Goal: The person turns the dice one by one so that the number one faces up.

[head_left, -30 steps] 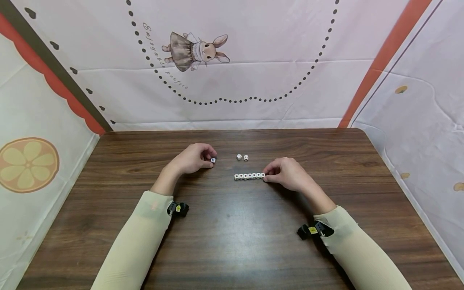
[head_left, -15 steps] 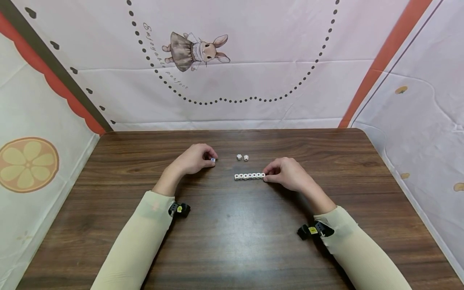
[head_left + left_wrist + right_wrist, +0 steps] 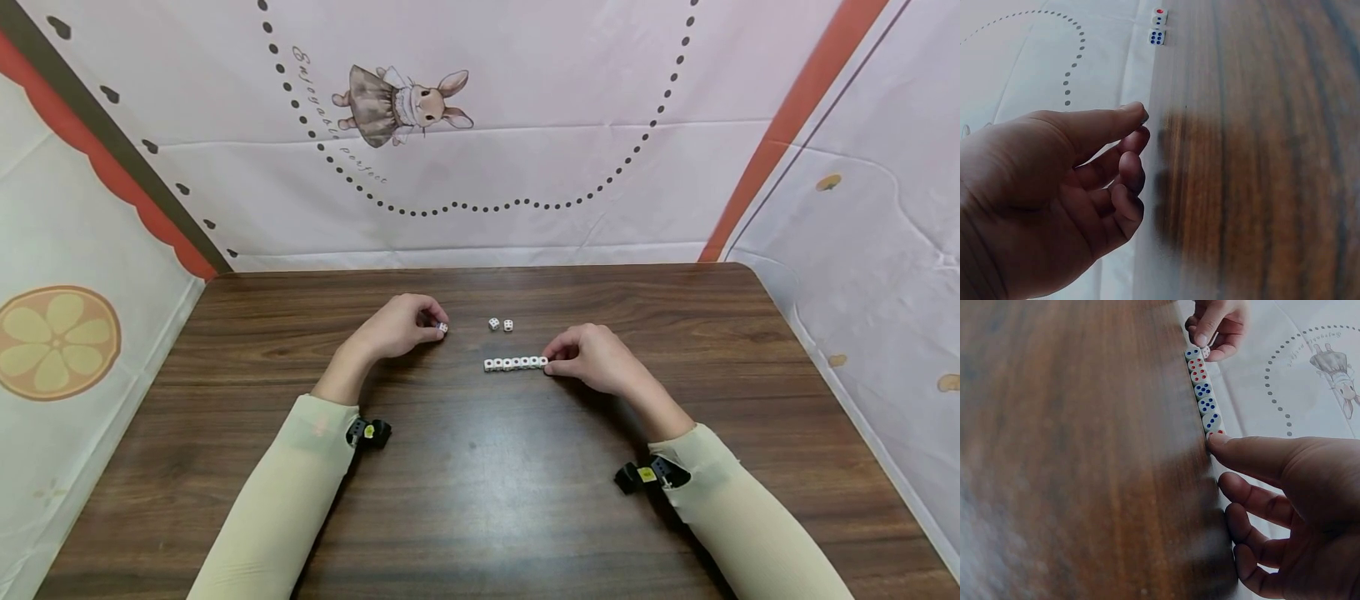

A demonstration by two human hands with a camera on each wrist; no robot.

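My left hand (image 3: 401,326) pinches a white die (image 3: 442,327) between thumb and fingers, left of the other dice. In the left wrist view that die is hidden behind the thumb and fingertips. My right hand (image 3: 592,358) holds the right end of a straight row of several white dice (image 3: 516,364), its thumb and fingertips at the last die. In the right wrist view the row (image 3: 1203,390) shows red and blue pips on its side, and the thumb partly covers the end die (image 3: 1215,434). Just behind the row lie two loose dice, one die (image 3: 493,324) turned askew beside another die (image 3: 508,326).
The dice lie on a brown wood-grain table (image 3: 480,483). Its far edge meets a pale printed cloth (image 3: 570,167) with a rabbit picture. Similar cloth hangs at both sides. Each wrist carries a small black camera, such as the left camera (image 3: 375,432).
In my left fingers the die has turned: the blue-pipped face seen before gives way to another face. The left hand shifts only slightly. My right hand and the row stay put.
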